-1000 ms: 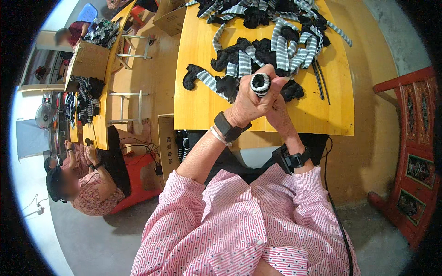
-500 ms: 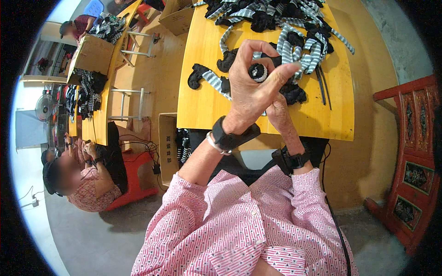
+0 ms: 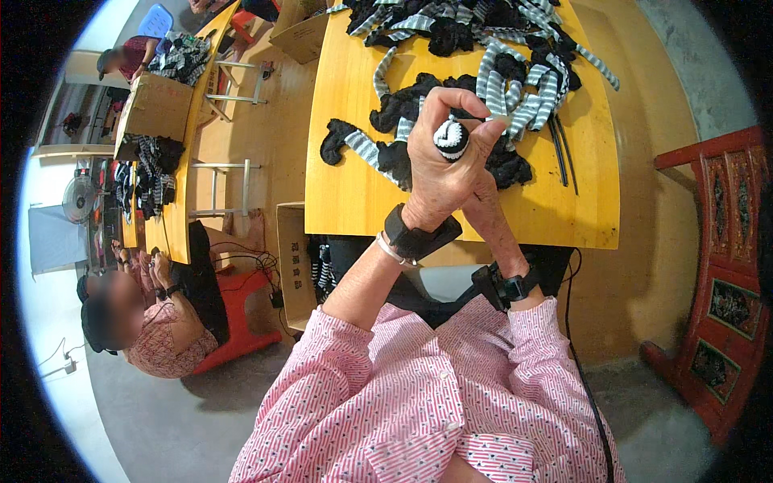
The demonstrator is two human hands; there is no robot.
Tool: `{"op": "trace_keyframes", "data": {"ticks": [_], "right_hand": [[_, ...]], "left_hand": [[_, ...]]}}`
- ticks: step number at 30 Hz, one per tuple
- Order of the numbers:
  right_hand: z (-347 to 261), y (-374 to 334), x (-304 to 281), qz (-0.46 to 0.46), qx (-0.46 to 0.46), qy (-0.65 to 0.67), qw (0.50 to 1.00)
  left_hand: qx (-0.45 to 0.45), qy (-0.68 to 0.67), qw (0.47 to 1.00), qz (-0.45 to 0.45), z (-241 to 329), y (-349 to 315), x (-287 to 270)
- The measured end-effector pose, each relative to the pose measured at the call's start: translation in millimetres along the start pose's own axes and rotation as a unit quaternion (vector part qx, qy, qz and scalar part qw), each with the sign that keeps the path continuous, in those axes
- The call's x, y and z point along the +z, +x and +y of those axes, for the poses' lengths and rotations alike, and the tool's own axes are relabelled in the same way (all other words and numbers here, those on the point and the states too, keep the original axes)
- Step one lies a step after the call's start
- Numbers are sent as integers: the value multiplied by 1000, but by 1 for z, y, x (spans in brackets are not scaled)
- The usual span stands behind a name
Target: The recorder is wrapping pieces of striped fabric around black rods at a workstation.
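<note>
My left hand (image 3: pixel 442 173) curls in a ring, thumb and forefinger meeting, around a black-and-white striped knit sock (image 3: pixel 451 141). The sock's rounded end shows up through the ring; its rest is hidden beneath the hand. My right hand (image 3: pixel 481 190) is tucked under and behind the left one, so its fingers are hidden. Both hands hover over the near part of the yellow table (image 3: pixel 354 201). Left of them lies a grey-and-white striped sock (image 3: pixel 364 146) with a bunched black end. More black cloth (image 3: pixel 507 167) lies beside my hands on the right.
A heap of striped socks (image 3: pixel 451 32) covers the table's far side. Two thin black rods (image 3: pixel 561 153) lie on the right. A cardboard box (image 3: pixel 291 241) stands at the table's near left. Co-workers sit by another table on the left; a carved red wooden piece (image 3: pixel 717 282) stands right.
The sock's end now shows a white knit patch where a dark round opening showed before. My left thumb has drawn in towards the forefinger, and both hands have shifted slightly.
</note>
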State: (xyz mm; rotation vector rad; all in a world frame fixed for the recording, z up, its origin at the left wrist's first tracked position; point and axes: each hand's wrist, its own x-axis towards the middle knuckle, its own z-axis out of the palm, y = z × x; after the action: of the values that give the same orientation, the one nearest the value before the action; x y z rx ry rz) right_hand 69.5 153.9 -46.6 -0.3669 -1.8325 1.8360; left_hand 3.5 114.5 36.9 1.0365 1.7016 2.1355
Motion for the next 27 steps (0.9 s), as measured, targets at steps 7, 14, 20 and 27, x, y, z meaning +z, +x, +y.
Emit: {"op": "trace_keyframes", "data": {"ticks": [7,14,20,27], "right_hand": [[11,-3,-3,7,-38,3,999],[33,-1,-3,-6,-14,-21,1000],[36,-4,-7,-2,8,37,999],[49,-2,-3,-10,-67,15,998]], "left_hand": [[-36,-2,999,-27,-18,-10,-2],[-87,-47,995,-15,-43,-17,-11],[-105,-20,989,-99,-16,-13,-19],[12,45,999,-14,4,-4,-7]]}}
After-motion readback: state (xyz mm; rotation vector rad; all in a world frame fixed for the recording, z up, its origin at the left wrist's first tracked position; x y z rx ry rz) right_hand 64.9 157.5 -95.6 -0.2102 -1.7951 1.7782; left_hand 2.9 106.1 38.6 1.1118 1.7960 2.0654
